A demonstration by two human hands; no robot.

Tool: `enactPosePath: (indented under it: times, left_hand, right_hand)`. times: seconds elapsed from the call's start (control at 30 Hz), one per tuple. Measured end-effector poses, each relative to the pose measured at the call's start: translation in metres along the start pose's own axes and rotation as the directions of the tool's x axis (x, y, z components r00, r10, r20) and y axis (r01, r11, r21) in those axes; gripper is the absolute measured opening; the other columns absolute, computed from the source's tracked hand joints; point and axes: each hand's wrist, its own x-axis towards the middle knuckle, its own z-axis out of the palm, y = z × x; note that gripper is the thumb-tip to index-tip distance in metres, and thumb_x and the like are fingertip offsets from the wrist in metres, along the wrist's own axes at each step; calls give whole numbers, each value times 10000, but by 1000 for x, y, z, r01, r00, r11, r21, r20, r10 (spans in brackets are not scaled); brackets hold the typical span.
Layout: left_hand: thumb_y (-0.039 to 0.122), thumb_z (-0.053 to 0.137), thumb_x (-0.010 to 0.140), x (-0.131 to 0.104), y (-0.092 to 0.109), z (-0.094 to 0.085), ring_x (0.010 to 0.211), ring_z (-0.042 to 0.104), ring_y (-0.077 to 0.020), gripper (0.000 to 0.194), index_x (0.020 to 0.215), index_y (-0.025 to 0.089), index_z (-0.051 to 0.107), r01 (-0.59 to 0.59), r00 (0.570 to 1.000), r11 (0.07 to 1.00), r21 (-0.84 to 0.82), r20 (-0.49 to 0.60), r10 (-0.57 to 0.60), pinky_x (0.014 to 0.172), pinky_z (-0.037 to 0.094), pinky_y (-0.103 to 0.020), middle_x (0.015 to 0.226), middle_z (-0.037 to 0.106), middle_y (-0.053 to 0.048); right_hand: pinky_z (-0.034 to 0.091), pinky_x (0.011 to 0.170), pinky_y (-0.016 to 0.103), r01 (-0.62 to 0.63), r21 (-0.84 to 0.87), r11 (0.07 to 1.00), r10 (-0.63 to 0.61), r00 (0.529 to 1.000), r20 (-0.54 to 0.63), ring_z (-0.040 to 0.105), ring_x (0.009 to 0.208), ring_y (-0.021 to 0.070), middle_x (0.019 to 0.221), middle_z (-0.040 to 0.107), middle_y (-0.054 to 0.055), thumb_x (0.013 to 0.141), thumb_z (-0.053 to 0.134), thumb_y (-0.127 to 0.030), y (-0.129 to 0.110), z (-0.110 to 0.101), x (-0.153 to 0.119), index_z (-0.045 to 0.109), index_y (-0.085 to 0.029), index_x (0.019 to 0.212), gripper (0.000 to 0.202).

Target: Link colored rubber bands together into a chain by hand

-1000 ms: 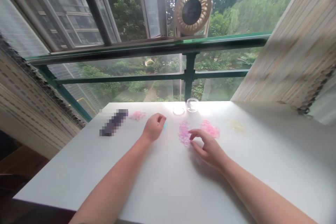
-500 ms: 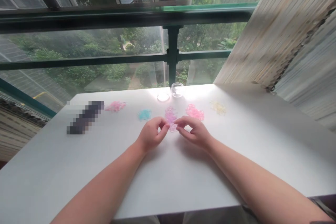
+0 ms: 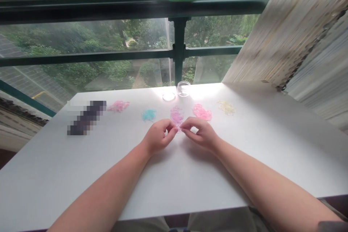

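Over the near end of a pile of small purple band-like pieces [image 3: 177, 114], my two hands meet almost tip to tip. My left hand [image 3: 160, 136] is closed, its thumb and forefinger pinched together. My right hand [image 3: 202, 134] faces it in the same kind of pinch. Whatever lies between the fingertips is too small to make out. To the right of the purple pile is a bright pink pile [image 3: 202, 112], just beyond my right knuckles. A turquoise pile [image 3: 149, 115] lies beyond my left hand.
A clear round tub [image 3: 183, 89] and a clear lid [image 3: 169, 96] stand at the back of the white table [image 3: 168, 185]. A pale yellow pile [image 3: 226, 107] lies right, another pink pile [image 3: 119, 106] left. A blurred dark object [image 3: 87, 118] is at far left. Behind runs a green window rail [image 3: 122, 7].
My right hand's thumb and forefinger have closed from a gap into a pinch, and my fingertips have come closer together. The view has tilted slightly down.
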Motion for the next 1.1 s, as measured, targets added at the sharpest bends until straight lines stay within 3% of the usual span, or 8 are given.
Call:
enactPosePath:
  times: [0.13, 0.3, 0.6, 1.1]
  left_hand:
    - [333, 438, 862, -1, 0, -3, 687, 541, -138, 223, 797, 178, 585, 17, 1000, 999, -33, -15, -18, 660, 436, -262, 719, 600, -25]
    - [328, 508, 820, -2, 1, -3, 698, 556, -136, 189, 884, 173, 596, -44, 997, 994, -102, -64, 38, 678, 456, -268, 786, 621, -36]
    - [194, 563, 771, -2, 0, 0, 616, 505, -109, 32, 770, 173, 587, -123, 983, 990, -69, -142, 112, 610, 441, -255, 691, 602, -11]
    - [174, 562, 782, -3, 2, -2, 625, 502, -104, 42, 757, 171, 596, -150, 980, 987, -56, -141, 141, 606, 434, -246, 689, 603, -8]
  right_hand:
    - [470, 616, 257, 11, -10, 1000, -11, 1000, -21, 561, 651, 124, 718, 601, 14, 797, 537, -132, -1, -1, 0, 625, -198, 824, 113]
    - [464, 611, 255, 17, -9, 1000, -18, 998, -57, 560, 647, 125, 719, 600, 17, 792, 539, -129, -2, -1, 0, 625, -199, 820, 115]
    - [452, 596, 248, 41, 2, 999, -41, 997, -60, 549, 627, 120, 692, 590, 16, 774, 554, -108, -2, 0, 0, 621, -187, 787, 104]
    - [458, 588, 242, 3, -20, 1000, -4, 1000, -30, 548, 619, 114, 685, 578, 11, 775, 557, -122, -4, -1, 0, 598, -181, 770, 72]
